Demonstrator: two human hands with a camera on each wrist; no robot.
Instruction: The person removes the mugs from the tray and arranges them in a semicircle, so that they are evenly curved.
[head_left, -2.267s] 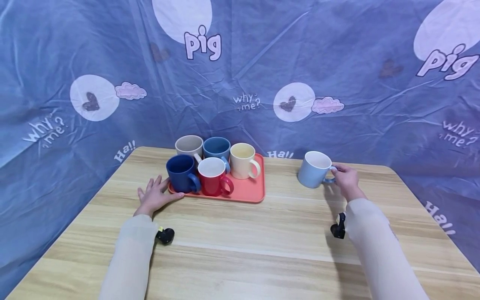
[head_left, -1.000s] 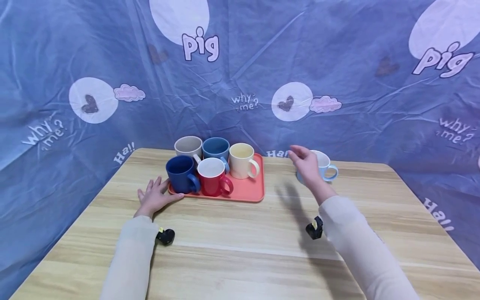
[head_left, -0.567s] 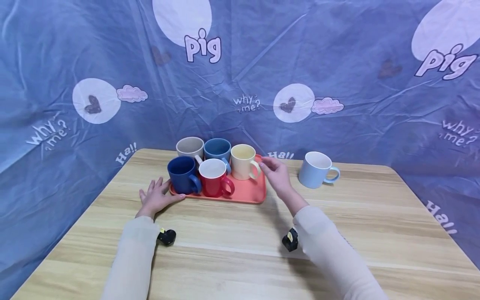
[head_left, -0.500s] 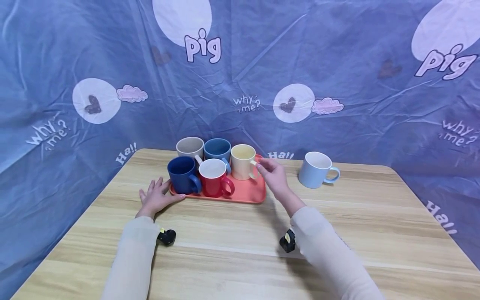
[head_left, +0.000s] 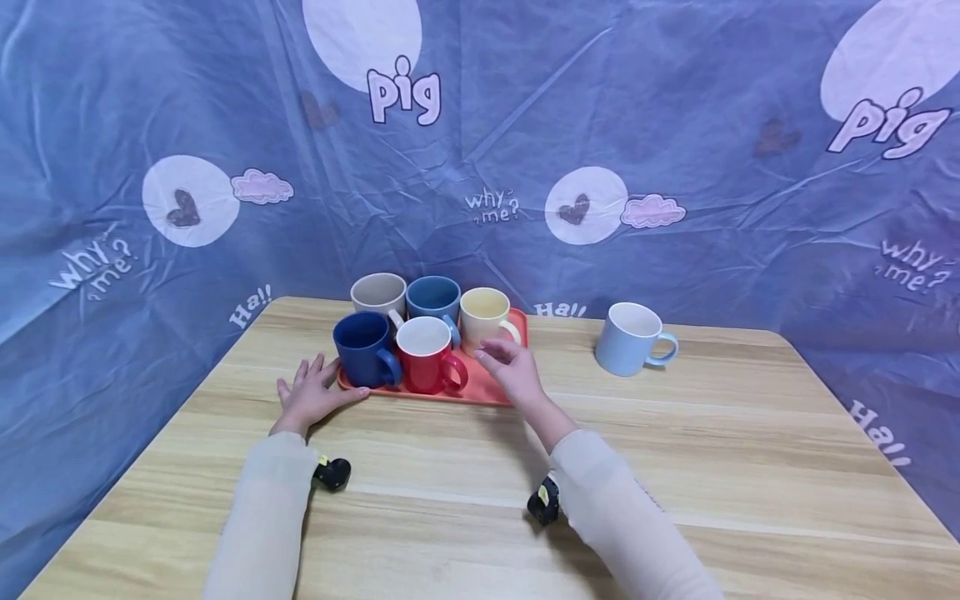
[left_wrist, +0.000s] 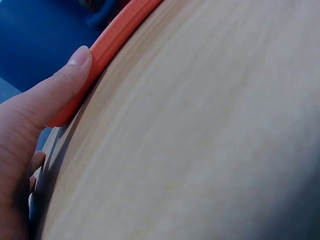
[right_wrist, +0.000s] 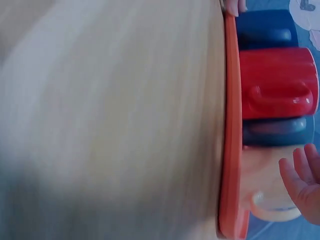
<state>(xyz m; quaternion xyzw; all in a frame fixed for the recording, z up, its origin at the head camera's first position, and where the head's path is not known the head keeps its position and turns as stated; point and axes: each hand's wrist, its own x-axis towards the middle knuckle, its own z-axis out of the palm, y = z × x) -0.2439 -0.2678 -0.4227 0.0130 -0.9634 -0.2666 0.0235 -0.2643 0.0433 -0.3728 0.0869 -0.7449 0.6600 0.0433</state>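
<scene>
At the front left corner of a coral tray (head_left: 491, 392), my left hand (head_left: 309, 402) lies with fingers spread. Its thumb (left_wrist: 62, 82) touches the tray's rim beside a dark blue mug (head_left: 362, 354). My right hand (head_left: 513, 375) hovers over the tray's right part, holding nothing, fingers loosely bent, close to the handle of the red mug (head_left: 426, 367). Partly behind that hand stands a cream mug (head_left: 483, 321). A grey mug (head_left: 375, 292) and a teal mug (head_left: 433, 296) stand in the back row. Off the tray, to the right, stands a light blue mug (head_left: 626, 346).
The wooden table (head_left: 420, 517) carries the tray near its back edge. Right behind the table hangs a blue printed cloth (head_left: 480, 150). Each sleeve has a small black camera (head_left: 332, 473) at the wrist.
My right hand has let go of the light blue mug's handle and moved left, past the cream mug's handle, toward the red mug. My left hand has stayed at the tray corner.
</scene>
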